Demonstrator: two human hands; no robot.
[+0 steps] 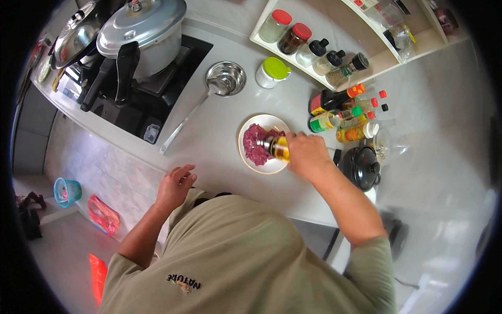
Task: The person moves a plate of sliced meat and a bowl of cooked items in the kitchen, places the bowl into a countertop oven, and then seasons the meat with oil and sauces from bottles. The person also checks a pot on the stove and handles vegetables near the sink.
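My right hand [309,154] grips a glass oil bottle [280,148] with yellow liquid in it. The bottle is tipped on its side, its metal-collared spout pointing left over raw red meat [255,146]. That meat lies in a white plate [270,168] with a gold rim on the grey counter. Whether liquid is flowing from the spout is too small to tell. My left hand [175,186] hangs by the counter's front edge, fingers loosely curled, holding nothing. Beyond it a long-handled metal ladle [193,114] rests with its head in a steel bowl [235,74].
At the left, a pressure cooker [151,51] sits on a black gas hob [129,117]. A green-lidded jar [270,74] stands behind the plate. Sauce bottles [333,103] and a black lidded pot [359,167] line the right. Spice jars fill a white shelf [304,62].
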